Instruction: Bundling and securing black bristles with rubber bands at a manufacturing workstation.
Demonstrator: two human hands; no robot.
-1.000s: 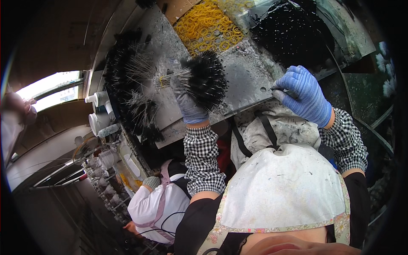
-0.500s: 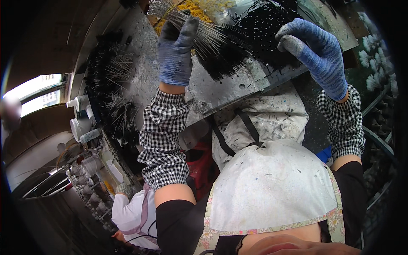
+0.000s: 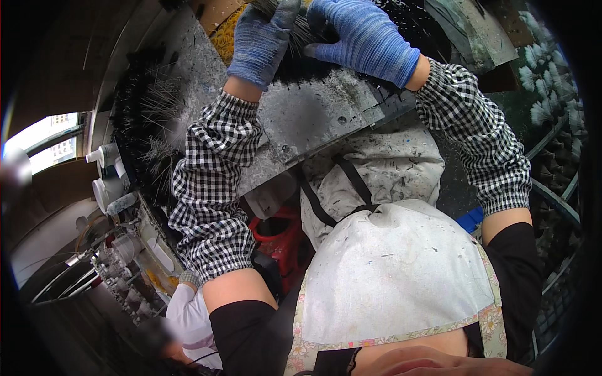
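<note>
Both of my hands wear blue knit gloves and checked sleeve covers. My left hand (image 3: pixel 260 41) and my right hand (image 3: pixel 364 37) are close together at the top of the view, gripping a bundle of black bristles (image 3: pixel 300 31) with pale wire stems. They hold it over a stained grey metal worktable (image 3: pixel 313 119). The bundle's upper end runs out of the frame.
A heap of black bristly pieces (image 3: pixel 147 119) lies on the table's left side. Yellow strands (image 3: pixel 222 37) sit at the back. White bottles (image 3: pixel 103 182) stand to the left. Rows of white tufts (image 3: pixel 542 94) are at the right. Another person (image 3: pixel 182 313) crouches lower left.
My two hands have come together on the bristle bundle and moved up toward the top edge. A second ago my right hand was apart, at the table's right side.
</note>
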